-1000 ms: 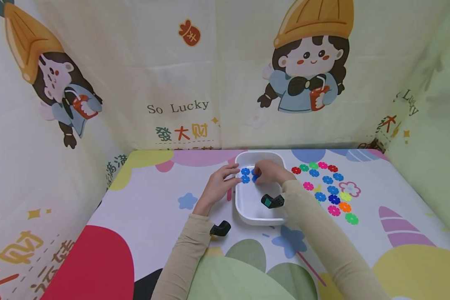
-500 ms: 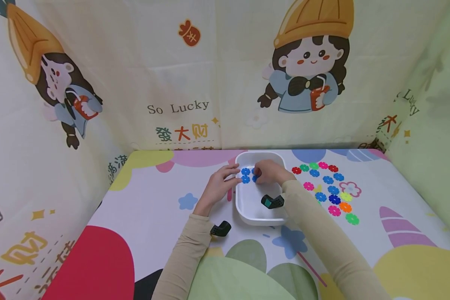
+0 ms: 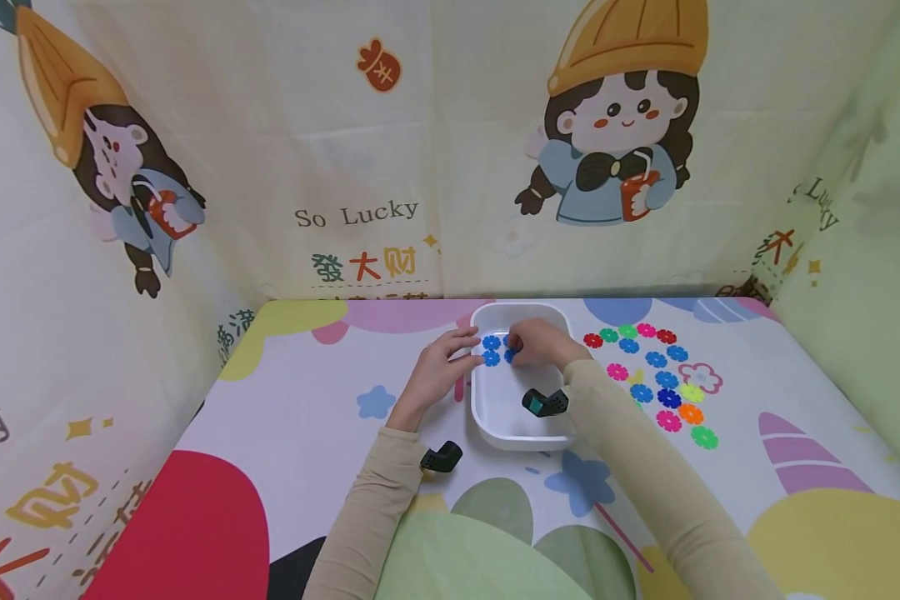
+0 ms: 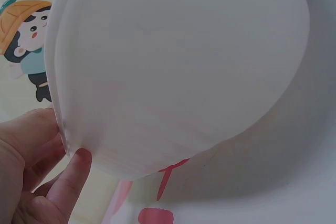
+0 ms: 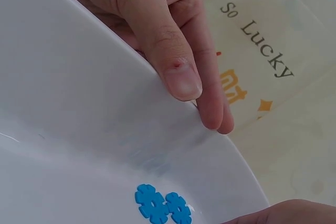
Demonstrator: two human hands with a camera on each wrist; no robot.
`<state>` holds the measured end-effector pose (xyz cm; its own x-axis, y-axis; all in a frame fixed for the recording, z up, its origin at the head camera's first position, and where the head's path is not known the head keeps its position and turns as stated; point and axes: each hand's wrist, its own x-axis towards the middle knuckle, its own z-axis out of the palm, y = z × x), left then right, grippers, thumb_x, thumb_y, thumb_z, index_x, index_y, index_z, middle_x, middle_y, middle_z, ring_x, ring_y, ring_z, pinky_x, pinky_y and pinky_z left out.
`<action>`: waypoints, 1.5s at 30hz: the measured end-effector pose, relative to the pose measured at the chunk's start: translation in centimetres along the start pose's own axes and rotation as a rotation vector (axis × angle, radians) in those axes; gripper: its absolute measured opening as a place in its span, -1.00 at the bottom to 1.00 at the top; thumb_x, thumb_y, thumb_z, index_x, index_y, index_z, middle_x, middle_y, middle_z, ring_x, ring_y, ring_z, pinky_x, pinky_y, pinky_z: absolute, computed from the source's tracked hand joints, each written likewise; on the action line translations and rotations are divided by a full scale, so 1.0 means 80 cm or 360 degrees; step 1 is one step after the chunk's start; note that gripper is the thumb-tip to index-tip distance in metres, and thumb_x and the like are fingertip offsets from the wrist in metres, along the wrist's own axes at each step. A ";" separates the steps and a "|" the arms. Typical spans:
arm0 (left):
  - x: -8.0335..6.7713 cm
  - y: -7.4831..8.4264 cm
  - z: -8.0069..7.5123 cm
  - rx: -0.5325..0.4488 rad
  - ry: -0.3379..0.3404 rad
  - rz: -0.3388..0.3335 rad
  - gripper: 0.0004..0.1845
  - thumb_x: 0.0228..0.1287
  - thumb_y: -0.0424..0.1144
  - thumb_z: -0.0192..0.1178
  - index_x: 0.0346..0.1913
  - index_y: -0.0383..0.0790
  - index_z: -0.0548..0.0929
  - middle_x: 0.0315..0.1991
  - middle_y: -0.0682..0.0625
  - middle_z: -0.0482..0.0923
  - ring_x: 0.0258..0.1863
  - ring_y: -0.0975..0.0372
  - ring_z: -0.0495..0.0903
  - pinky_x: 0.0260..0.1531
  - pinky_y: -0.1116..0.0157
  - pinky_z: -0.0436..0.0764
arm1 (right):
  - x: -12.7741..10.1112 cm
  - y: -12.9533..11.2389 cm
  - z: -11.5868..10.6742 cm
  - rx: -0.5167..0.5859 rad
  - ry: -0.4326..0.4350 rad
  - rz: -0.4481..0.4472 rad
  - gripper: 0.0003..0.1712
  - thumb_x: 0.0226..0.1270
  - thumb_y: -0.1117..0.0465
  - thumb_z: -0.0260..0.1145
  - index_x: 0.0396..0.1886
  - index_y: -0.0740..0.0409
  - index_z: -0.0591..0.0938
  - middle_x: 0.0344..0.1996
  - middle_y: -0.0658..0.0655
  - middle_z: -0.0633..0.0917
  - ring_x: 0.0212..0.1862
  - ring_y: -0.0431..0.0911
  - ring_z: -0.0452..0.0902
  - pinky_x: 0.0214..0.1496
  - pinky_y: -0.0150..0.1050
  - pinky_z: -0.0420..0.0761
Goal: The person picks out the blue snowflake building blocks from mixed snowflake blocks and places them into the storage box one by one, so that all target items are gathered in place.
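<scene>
left hand (image 3: 437, 369) fingers (image 5: 181, 77) curl over the white plastic tub's (image 3: 487, 417) rim on the tabletop (image 3: 307, 400). right hand (image 3: 542, 342) pinches a blue flower-shaped plastic disc (image 3: 509, 355) inside; right wrist view alone shows two joined blue discs (image 5: 163, 205) on the tub's floor.

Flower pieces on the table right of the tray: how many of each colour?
Red: 2
Green: 3
Pink: 3
Blue: 6
Yellow: 1
Orange: 1
Total: 16 in plain view.
</scene>
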<state>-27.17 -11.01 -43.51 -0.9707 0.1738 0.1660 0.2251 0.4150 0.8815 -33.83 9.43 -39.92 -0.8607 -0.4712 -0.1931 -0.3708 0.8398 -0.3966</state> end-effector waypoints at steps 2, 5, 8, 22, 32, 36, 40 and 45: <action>0.000 -0.001 0.000 0.0002 -0.0001 0.0001 -0.57 0.32 -0.16 0.28 0.19 -0.25 0.61 0.34 0.14 0.40 0.37 0.18 0.32 0.21 0.19 0.49 | 0.000 0.000 0.000 -0.0002 -0.0006 -0.0007 -0.65 0.19 0.25 0.46 -0.02 0.19 0.65 -0.14 0.13 0.68 -0.06 0.02 0.55 0.25 0.08 0.50; 0.000 -0.001 0.001 0.0003 -0.0002 0.0006 -0.57 0.32 -0.16 0.28 0.19 -0.26 0.61 0.34 0.14 0.40 0.37 0.18 0.32 0.21 0.18 0.49 | 0.000 0.001 -0.001 0.0012 -0.0010 -0.0002 -0.65 0.19 0.24 0.46 -0.02 0.20 0.65 -0.13 0.14 0.68 -0.06 0.03 0.54 0.25 0.08 0.51; 0.000 -0.001 0.001 0.0000 -0.0006 0.0004 -0.57 0.32 -0.16 0.28 0.19 -0.25 0.61 0.35 0.14 0.39 0.37 0.18 0.32 0.21 0.19 0.49 | -0.002 0.002 -0.005 0.0018 -0.0006 -0.0002 -0.64 0.20 0.22 0.45 -0.01 0.19 0.66 -0.14 0.13 0.68 -0.07 0.03 0.54 0.22 0.07 0.53; -0.001 -0.001 -0.002 -0.0011 0.0026 -0.0030 -0.58 0.31 -0.17 0.30 0.19 -0.22 0.62 0.34 0.17 0.40 0.37 0.19 0.32 0.20 0.20 0.50 | -0.038 0.019 -0.037 0.0234 0.0394 -0.0102 -0.60 0.29 0.21 0.39 0.10 0.23 0.63 -0.05 0.19 0.67 -0.04 0.04 0.56 0.10 -0.07 0.63; 0.000 0.000 -0.003 -0.0004 0.0028 -0.0009 -0.58 0.30 -0.19 0.30 0.17 -0.27 0.62 0.33 0.15 0.41 0.37 0.18 0.33 0.21 0.21 0.48 | -0.094 0.068 -0.049 0.0308 0.0532 0.0048 -0.49 0.35 0.14 0.33 0.24 0.23 0.53 0.09 0.29 0.59 0.06 0.17 0.52 0.00 0.02 0.67; 0.000 0.000 -0.002 -0.0014 0.0024 0.0005 -0.59 0.31 -0.20 0.30 0.17 -0.29 0.62 0.34 0.13 0.41 0.37 0.17 0.32 0.22 0.20 0.48 | -0.112 0.094 -0.051 0.0262 0.0591 0.0084 -0.45 0.33 0.10 0.35 0.24 0.27 0.52 0.12 0.34 0.58 0.06 0.21 0.52 -0.01 0.08 0.66; -0.001 0.001 -0.001 -0.0015 0.0020 -0.0003 -0.58 0.31 -0.17 0.29 0.18 -0.26 0.62 0.33 0.14 0.41 0.36 0.19 0.33 0.21 0.22 0.48 | -0.121 0.129 -0.047 0.0225 0.0642 0.0145 -0.42 0.32 0.08 0.36 0.22 0.31 0.52 0.08 0.37 0.58 0.04 0.24 0.51 -0.04 0.12 0.66; 0.001 0.001 0.001 -0.0015 0.0023 -0.0011 -0.59 0.31 -0.18 0.30 0.18 -0.25 0.62 0.33 0.15 0.41 0.36 0.18 0.33 0.21 0.20 0.49 | -0.129 0.166 -0.041 0.0214 0.0611 0.0294 -0.40 0.34 0.09 0.34 0.25 0.35 0.48 0.06 0.41 0.56 0.06 0.27 0.45 0.04 0.20 0.58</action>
<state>-27.20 -10.94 -43.48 -0.9734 0.1580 0.1659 0.2174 0.4079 0.8868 -31.04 26.29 -40.24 -0.9848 -0.1611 0.0656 -0.1720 0.8459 -0.5048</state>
